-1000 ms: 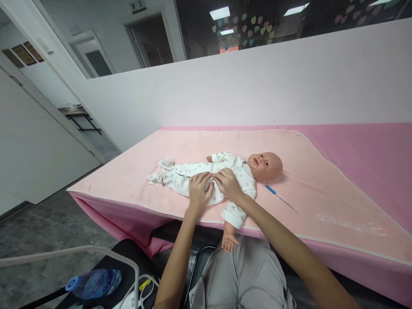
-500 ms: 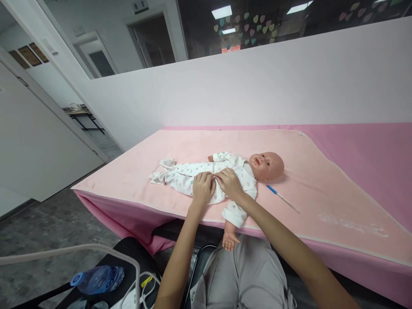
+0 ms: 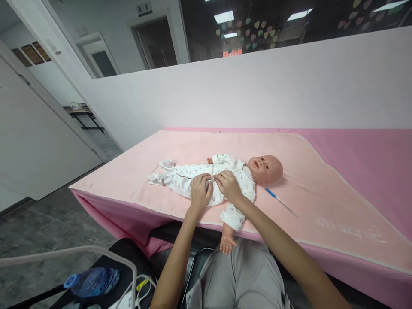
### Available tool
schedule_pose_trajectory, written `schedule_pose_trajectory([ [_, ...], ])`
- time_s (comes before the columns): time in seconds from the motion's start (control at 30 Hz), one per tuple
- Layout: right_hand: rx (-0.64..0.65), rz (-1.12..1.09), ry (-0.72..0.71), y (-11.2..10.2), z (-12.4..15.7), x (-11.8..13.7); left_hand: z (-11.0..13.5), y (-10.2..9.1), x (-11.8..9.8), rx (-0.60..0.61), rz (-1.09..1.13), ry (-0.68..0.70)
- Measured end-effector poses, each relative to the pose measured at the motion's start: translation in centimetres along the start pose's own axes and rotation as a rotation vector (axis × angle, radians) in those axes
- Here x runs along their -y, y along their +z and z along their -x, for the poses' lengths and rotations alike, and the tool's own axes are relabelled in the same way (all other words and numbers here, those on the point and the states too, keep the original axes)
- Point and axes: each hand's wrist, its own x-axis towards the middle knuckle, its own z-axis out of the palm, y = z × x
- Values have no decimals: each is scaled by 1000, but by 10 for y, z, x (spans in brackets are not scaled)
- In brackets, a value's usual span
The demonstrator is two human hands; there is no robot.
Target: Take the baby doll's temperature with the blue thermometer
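Note:
A baby doll (image 3: 265,168) lies on its back on a pink mat, its head to the right. It wears a white patterned outfit (image 3: 180,180). My left hand (image 3: 201,189) is closed at the doll's waist, fingers pinching the outfit's fabric. Close beside it, my right hand (image 3: 228,183) also pinches the fabric at the front. A small fold of white cloth shows between the two hands. One doll arm (image 3: 228,240) hangs over the near table edge under my right forearm. What exactly the fingertips grip is partly hidden.
A thin stick with a blue handle (image 3: 271,192) lies near the doll's head on the pink mat (image 3: 309,171). A white wall (image 3: 244,94) stands behind the table. At lower left, a water bottle (image 3: 93,281) and white cables (image 3: 137,279) rest on a black chair.
My hands stay at the doll's waist and have parted slightly, with a fold of white cloth now showing between them. The whole view has shifted a little.

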Motion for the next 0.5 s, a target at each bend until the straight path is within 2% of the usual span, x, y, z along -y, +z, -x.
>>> schedule_pose_trajectory([
  [0.5,29,60,-12,-1,-2,1,1,0,2,21,41,-31],
])
